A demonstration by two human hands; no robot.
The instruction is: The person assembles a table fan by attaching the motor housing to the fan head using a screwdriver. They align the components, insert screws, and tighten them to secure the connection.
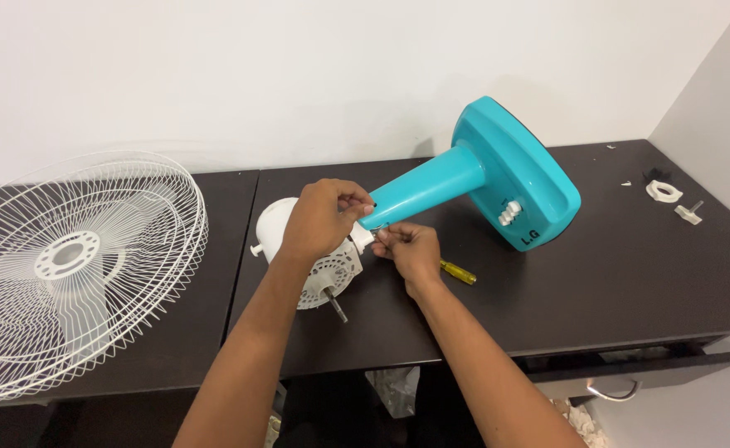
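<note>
Fan motor (pixel 319 270): we see it lying on the dark surface (pixel 614 282), joined to the teal stand (pixel 498 178).
Left hand (pixel 319 220): our grip closed over the motor's neck.
Right hand (pixel 411 247): pinching the white joint.
Nearby: screwdriver (pixel 458 272), wire guard (pixel 75 265).

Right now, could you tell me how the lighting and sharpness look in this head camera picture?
Head view: even, soft light and sharp focus throughout; glare streaks the teal fan stand, a faint shadow of it falls on the white wall, and the wire fan guard bows slightly near the left edge.
</note>
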